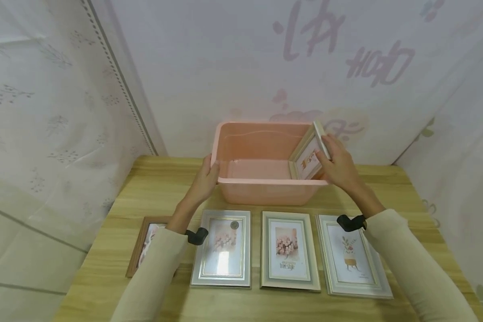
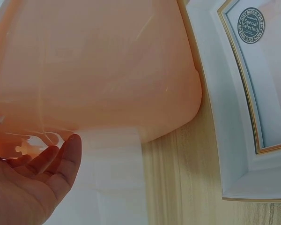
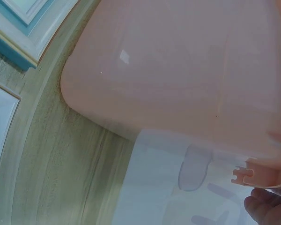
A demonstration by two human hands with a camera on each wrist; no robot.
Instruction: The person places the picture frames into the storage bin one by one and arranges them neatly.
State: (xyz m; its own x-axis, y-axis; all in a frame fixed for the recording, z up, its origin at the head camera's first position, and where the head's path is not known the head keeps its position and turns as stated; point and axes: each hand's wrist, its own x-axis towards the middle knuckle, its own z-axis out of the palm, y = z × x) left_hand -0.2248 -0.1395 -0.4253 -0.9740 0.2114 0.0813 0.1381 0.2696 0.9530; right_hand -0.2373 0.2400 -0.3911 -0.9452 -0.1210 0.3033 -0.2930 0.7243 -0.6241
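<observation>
A pink plastic tub [image 1: 265, 192] stands on the wooden table. My left hand [image 1: 205, 176] grips its left rim; in the left wrist view, curled fingers [image 2: 68, 161] lie by the handle cutout. Inside the tub's right end a light-edged picture frame [image 1: 295, 165] leans upright, its top above the rim. My right hand [image 1: 340, 163] holds the frame's upper edge at that rim, thumb over its front. Some right fingertips [image 3: 257, 201] show outside the tub, just under the rim's handle. The hand hides much of the right rim.
Before the tub lie a brown picture frame [image 1: 138, 246], partly under my left arm, a silver frame [image 1: 221, 280], a pale gold frame [image 1: 290, 284] and a white frame [image 1: 360, 290] near my right forearm. A patterned cloth wall [image 1: 233, 58] rises behind.
</observation>
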